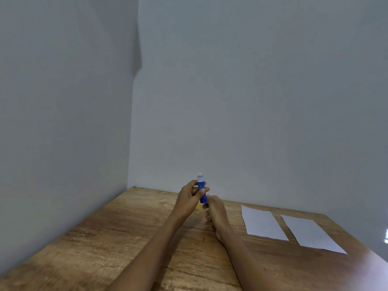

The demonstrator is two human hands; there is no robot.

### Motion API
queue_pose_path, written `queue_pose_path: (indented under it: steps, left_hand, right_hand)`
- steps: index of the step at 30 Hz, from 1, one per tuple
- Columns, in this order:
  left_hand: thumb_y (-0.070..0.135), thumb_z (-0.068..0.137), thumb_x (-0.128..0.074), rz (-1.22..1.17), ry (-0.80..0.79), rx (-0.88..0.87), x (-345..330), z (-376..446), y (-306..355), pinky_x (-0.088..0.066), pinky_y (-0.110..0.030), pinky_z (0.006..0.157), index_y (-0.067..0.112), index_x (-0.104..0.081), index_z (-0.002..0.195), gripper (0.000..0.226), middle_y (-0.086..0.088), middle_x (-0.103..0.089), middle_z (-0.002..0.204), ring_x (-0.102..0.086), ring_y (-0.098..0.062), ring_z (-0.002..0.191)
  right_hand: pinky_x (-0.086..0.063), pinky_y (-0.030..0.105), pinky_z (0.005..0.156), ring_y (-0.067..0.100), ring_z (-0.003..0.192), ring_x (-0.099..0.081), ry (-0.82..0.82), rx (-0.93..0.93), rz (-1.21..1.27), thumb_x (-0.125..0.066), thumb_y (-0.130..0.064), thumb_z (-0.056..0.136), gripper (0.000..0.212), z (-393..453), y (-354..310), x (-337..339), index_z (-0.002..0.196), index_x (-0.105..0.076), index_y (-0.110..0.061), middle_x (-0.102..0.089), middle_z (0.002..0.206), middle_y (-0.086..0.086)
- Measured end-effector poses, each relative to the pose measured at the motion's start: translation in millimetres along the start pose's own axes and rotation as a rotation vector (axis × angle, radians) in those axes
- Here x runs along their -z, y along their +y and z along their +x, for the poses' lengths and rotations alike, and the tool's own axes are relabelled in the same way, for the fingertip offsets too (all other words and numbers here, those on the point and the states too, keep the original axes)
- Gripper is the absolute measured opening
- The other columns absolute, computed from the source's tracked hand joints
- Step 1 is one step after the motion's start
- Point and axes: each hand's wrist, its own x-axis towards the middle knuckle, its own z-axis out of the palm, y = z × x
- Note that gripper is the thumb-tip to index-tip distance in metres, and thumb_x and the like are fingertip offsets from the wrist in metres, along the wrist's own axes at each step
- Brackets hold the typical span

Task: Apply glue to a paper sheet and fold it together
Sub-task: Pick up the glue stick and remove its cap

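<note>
- We see the glue stick (202, 190) held above the table, its blue cylindrical body upright with the long axis near vertical and the pale rounded top pointing up, clear above the fingertips.
- Its middle is crossed by the thumb and its lower end sits behind the other hand, so we cannot make out the base; the label print is too small to read.
- The left hand (190, 198) grips the barrel: fingers (193, 184) curl round its left side and the thumb presses across the front.
- The right hand (214, 208) lies just below and to the right of those fingers, touching the stick's lower end; its fingers are turned away from us, and we cannot tell whether they pinch the base or merely rest on it.
- A small yellow shape (198, 208) shows beneath the left hand, mostly hidden and unidentifiable.
- The table (117, 234) is brown with a matt wood-grain surface.
- Two flat white rectangular paper sheets (263, 223) (310, 234) lie side by side, well right of the fingers, apart from one another.
- Plain grey walls (252, 91) meet in a corner beyond the fingers.
</note>
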Motion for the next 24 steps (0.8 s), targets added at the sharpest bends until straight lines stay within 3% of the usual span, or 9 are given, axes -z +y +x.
queue_pose_path:
  steps: [2, 4, 7, 11, 13, 18, 24]
  left_hand:
    - [0.008, 0.095, -0.050, 0.008, 0.058, 0.010, 8, 2, -5, -0.049, -0.026, 0.093, 0.009, -0.054, 0.115, 0.021, -0.011, -0.064, 0.119, -0.062, -0.017, 0.110]
    - [0.007, 0.095, -0.050, 0.015, 0.086, 0.037, 16, 4, -10, -0.048, -0.029, 0.095, 0.010, -0.053, 0.115, 0.021, -0.010, -0.063, 0.121, -0.060, -0.019, 0.112]
    - [0.001, 0.092, -0.050, 0.069, 0.026, 0.093, 24, 4, -20, -0.049, -0.036, 0.097, 0.010, -0.053, 0.114, 0.024, -0.009, -0.061, 0.120, -0.059, -0.022, 0.113]
    - [-0.006, 0.087, -0.054, 0.139, -0.061, 0.111, 25, -1, -26, -0.051, -0.014, 0.079, 0.008, -0.056, 0.116, 0.032, -0.007, -0.063, 0.115, -0.060, -0.012, 0.104]
    - [-0.006, 0.086, -0.056, 0.164, -0.093, 0.107, 27, -2, -27, -0.051, -0.011, 0.075, 0.005, -0.060, 0.112, 0.029, -0.007, -0.066, 0.111, -0.062, -0.011, 0.099]
    - [-0.005, 0.084, -0.059, 0.202, -0.141, 0.111, 35, -5, -32, -0.051, -0.019, 0.083, -0.002, -0.064, 0.110, 0.027, -0.014, -0.069, 0.108, -0.064, -0.016, 0.099]
    - [0.003, 0.080, -0.067, 0.203, -0.136, 0.148, 37, -4, -36, -0.051, -0.035, 0.094, 0.005, -0.065, 0.112, 0.032, -0.010, -0.070, 0.110, -0.064, -0.021, 0.105]
  right_hand:
    - [-0.049, 0.036, 0.075, 0.018, 0.084, -0.059, 0.037, 0.132, -0.171, -0.043, -0.020, 0.096, 0.016, 2, 4, 0, 0.098, -0.058, -0.019, -0.064, 0.099, 0.002]
    - [-0.048, 0.026, 0.077, 0.014, 0.094, -0.061, -0.029, 0.198, -0.201, -0.052, -0.018, 0.092, 0.015, 2, 5, 0, 0.103, -0.060, -0.022, -0.063, 0.102, -0.004]
    - [-0.043, 0.016, 0.069, 0.007, 0.090, -0.060, -0.077, 0.250, -0.259, -0.064, -0.028, 0.086, 0.016, 0, 4, -8, 0.101, -0.060, -0.027, -0.063, 0.099, -0.010]
    - [-0.049, 0.031, 0.074, 0.014, 0.090, -0.063, 0.002, 0.250, -0.370, -0.064, -0.031, 0.082, 0.026, -3, 7, -15, 0.106, -0.063, -0.022, -0.069, 0.099, -0.004]
    - [-0.048, 0.030, 0.069, 0.017, 0.085, -0.063, 0.006, 0.256, -0.426, -0.064, -0.027, 0.081, 0.025, -3, 7, -15, 0.106, -0.063, -0.021, -0.070, 0.094, 0.000]
    - [-0.037, 0.022, 0.053, 0.014, 0.074, -0.058, -0.033, 0.232, -0.515, -0.067, -0.028, 0.078, 0.019, 0, 10, -15, 0.095, -0.065, -0.019, -0.068, 0.082, -0.001]
    - [-0.042, 0.027, 0.065, 0.017, 0.082, -0.062, -0.044, 0.183, -0.451, -0.071, -0.027, 0.076, 0.028, 2, 12, -15, 0.100, -0.063, -0.015, -0.070, 0.087, 0.001]
